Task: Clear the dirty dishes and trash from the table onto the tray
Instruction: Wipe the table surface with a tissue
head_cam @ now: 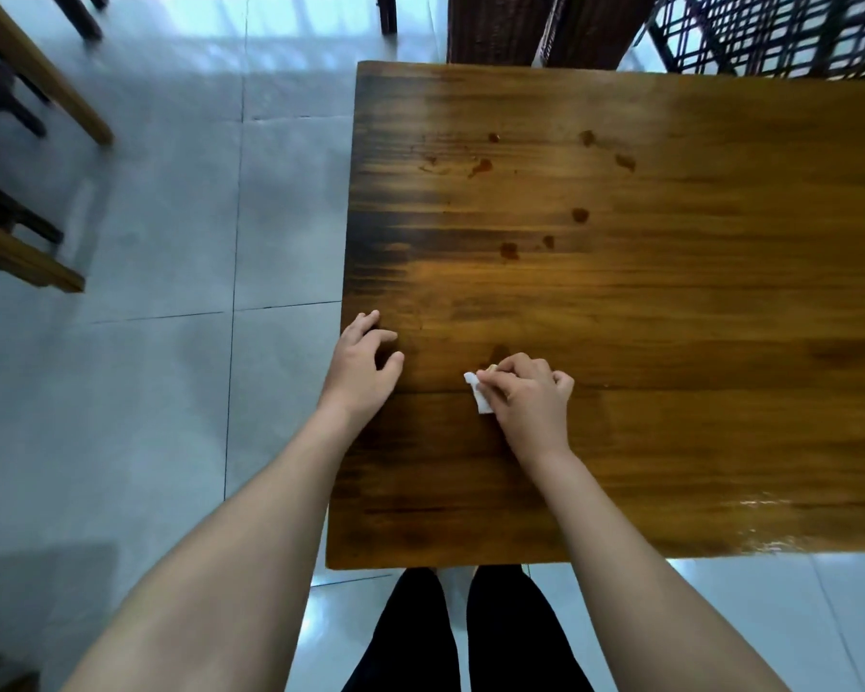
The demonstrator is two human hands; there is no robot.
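The right hand [530, 392] is pinching a white napkin [478, 399] on the wooden table [670, 317]; the left hand [363, 364] is resting loose-fingered at its left edge.

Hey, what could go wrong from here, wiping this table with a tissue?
The tissue pinched in your right hand is small, so it may soak through and smear rather than lift the brown stains farther up the table. No tray is in view, so the used tissue could get left behind.

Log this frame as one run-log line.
right hand: pinches white tissue on wooden table | left hand: at table's left edge, holds nothing | brown stains: far tabletop | tray: not in view
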